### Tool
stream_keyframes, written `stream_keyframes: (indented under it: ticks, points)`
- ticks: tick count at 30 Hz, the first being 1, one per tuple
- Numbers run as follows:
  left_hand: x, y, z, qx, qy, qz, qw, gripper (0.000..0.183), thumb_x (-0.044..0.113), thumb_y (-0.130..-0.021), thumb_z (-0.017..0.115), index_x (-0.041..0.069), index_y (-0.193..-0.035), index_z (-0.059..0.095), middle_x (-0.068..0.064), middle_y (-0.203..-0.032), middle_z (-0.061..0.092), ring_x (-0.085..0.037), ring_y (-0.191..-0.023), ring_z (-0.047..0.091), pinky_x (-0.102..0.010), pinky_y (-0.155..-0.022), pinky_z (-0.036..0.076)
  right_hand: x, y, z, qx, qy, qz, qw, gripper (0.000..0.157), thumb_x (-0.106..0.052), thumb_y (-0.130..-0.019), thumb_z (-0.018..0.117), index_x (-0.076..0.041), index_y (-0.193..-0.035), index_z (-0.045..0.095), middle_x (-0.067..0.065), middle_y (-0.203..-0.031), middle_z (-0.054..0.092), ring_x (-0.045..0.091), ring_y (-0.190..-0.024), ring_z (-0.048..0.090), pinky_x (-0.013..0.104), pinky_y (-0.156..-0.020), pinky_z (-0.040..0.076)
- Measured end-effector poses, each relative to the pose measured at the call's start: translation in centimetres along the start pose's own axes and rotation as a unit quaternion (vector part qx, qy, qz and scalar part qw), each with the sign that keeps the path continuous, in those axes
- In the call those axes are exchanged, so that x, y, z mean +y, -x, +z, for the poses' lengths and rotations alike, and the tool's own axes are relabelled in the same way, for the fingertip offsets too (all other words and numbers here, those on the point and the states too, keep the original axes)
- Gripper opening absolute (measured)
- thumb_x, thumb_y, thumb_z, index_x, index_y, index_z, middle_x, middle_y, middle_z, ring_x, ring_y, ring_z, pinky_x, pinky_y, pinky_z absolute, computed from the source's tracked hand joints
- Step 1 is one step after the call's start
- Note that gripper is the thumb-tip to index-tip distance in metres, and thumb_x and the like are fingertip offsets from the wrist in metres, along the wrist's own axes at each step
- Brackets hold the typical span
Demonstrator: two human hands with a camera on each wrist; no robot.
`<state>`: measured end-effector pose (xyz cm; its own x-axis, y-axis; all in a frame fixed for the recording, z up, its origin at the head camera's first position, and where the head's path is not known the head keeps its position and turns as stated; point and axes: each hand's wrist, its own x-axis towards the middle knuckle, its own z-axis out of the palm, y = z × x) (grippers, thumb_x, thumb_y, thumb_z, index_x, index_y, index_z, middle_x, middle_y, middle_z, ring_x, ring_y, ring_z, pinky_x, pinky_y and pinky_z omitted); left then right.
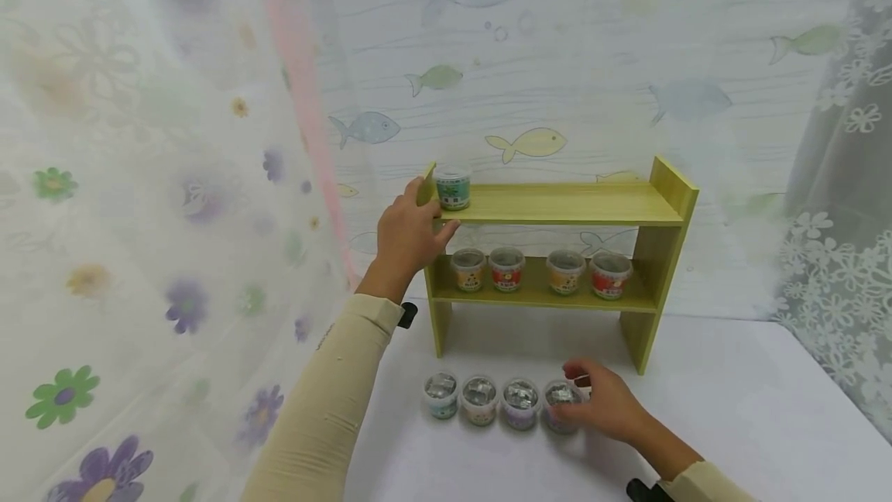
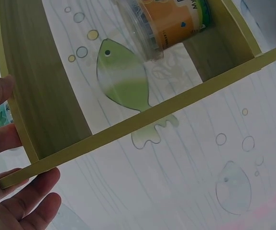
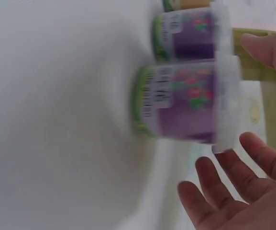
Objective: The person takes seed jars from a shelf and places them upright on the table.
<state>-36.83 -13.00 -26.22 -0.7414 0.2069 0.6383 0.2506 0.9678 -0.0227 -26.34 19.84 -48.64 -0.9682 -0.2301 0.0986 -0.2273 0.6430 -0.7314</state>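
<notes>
My left hand [image 1: 409, 232] grips the upper left corner of a yellow-green wooden shelf [image 1: 557, 204], its fingers on both sides of the side board [image 2: 80, 148] in the left wrist view. Beside that hand, a green-labelled tub [image 1: 454, 190] stands on the top board. My right hand [image 1: 605, 403] is around the rightmost tub [image 1: 560, 409] of a row in front of the shelf. In the right wrist view this purple-labelled tub [image 3: 188, 103] has a clear lid, and the spread fingers [image 3: 209, 179] lie beside the lid, with a gap visible.
On the middle board stand two orange-labelled tubs [image 1: 469, 269] [image 1: 565, 272] and two red-labelled tubs [image 1: 506, 269] [image 1: 611, 276]. Left of my right hand, the front row holds another purple tub [image 1: 520, 405], a pale tub [image 1: 479, 401] and a teal tub [image 1: 441, 396] on the white tabletop [image 1: 732, 409].
</notes>
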Motion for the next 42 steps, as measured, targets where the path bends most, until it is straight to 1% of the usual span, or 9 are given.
stream_keyframes:
  ticks: [7,16,21,24,27,30,36,39,42]
  points:
    - [-0.1,-0.2,-0.1,0.000,-0.003,0.001,1.0000,0.045,0.060,-0.096,0.064,0.019,-0.109,0.077,-0.014,-0.159,0.043,-0.034,-0.108,0.066,-0.047,-0.084,0.059,-2.5,-1.6,-1.8,0.004,0.013,-0.036,0.999,0.066,-0.044,-0.079,0.089,-0.008,-0.128,0.064,0.010,-0.128,0.068,0.035,-0.123,0.063,0.055,-0.103,0.052]
    - [-0.2,-0.1,-0.3,-0.004,-0.001,0.012,0.9999,0.042,0.060,-0.096,0.064,0.021,-0.106,0.077,-0.014,-0.158,0.045,-0.033,-0.108,0.067,-0.046,-0.080,0.060,-5.8,-2.9,-3.4,0.040,0.023,-0.095,0.994,0.058,-0.040,-0.082,0.088,-0.010,-0.127,0.066,0.008,-0.126,0.070,0.034,-0.122,0.064,0.056,-0.103,0.051]
    - [-0.5,0.0,-0.4,-0.004,0.014,0.008,0.9999,0.044,0.060,-0.094,0.067,0.019,-0.106,0.075,-0.015,-0.156,0.046,-0.033,-0.107,0.068,-0.046,-0.076,0.060,-8.6,-3.8,-5.2,0.072,0.036,-0.145,0.986,0.058,-0.036,-0.082,0.089,-0.008,-0.127,0.066,0.009,-0.126,0.070,0.034,-0.120,0.064,0.056,-0.101,0.052]
    - [-0.9,0.1,-0.3,0.010,0.031,-0.003,0.9995,0.056,0.060,-0.090,0.073,0.011,-0.116,0.067,-0.014,-0.150,0.051,-0.030,-0.093,0.070,-0.043,-0.067,0.059,-10.2,-4.8,-6.2,0.093,0.050,-0.177,0.979,0.056,-0.035,-0.081,0.090,-0.009,-0.125,0.067,0.009,-0.124,0.070,0.033,-0.118,0.066,0.055,-0.099,0.053]
    - [-1.3,0.1,-0.1,0.022,0.052,-0.011,0.9984,0.077,0.060,-0.086,0.077,0.003,-0.133,0.052,-0.015,-0.139,0.055,-0.028,-0.077,0.068,-0.042,-0.061,0.057,-11.7,-5.7,-7.0,0.109,0.065,-0.202,0.971,0.055,-0.034,-0.079,0.091,-0.010,-0.122,0.067,0.010,-0.122,0.071,0.033,-0.115,0.067,0.053,-0.097,0.054]
    - [-1.6,-0.2,-0.1,0.021,0.075,-0.018,0.9968,0.091,0.061,-0.088,0.074,-0.001,-0.146,0.041,-0.018,-0.136,0.056,-0.030,-0.074,0.068,-0.043,-0.062,0.058,-13.1,-6.4,-7.7,0.113,0.072,-0.201,0.970,0.054,-0.034,-0.081,0.090,-0.010,-0.123,0.066,0.010,-0.123,0.070,0.034,-0.117,0.066,0.054,-0.098,0.054]
    - [-1.7,-1.4,-0.9,-0.015,0.095,-0.052,0.9940,0.079,0.054,-0.099,0.060,-0.004,-0.150,0.042,-0.023,-0.143,0.055,-0.036,-0.101,0.069,-0.049,-0.085,0.060,-15.9,-8.1,-9.1,0.124,0.034,-0.186,0.974,0.049,-0.032,-0.086,0.086,-0.010,-0.124,0.065,0.009,-0.125,0.068,0.033,-0.121,0.063,0.054,-0.103,0.052]
    - [-1.6,-2.1,-1.4,-0.049,0.065,-0.067,0.9944,0.073,0.052,-0.102,0.054,-0.002,-0.151,0.044,-0.021,-0.144,0.056,-0.036,-0.116,0.065,-0.051,-0.093,0.058,-17.2,-9.0,-9.6,0.149,0.032,-0.201,0.968,0.047,-0.032,-0.088,0.084,-0.010,-0.124,0.066,0.008,-0.125,0.067,0.031,-0.120,0.063,0.052,-0.100,0.052]
    - [-1.5,-2.8,-1.7,-0.074,0.026,-0.066,0.9947,0.069,0.051,-0.103,0.050,0.001,-0.151,0.046,-0.019,-0.144,0.056,-0.037,-0.124,0.062,-0.052,-0.098,0.055,-18.5,-9.8,-9.9,0.159,0.023,-0.217,0.963,0.046,-0.033,-0.089,0.082,-0.010,-0.125,0.066,0.008,-0.126,0.067,0.029,-0.120,0.062,0.052,-0.101,0.051]
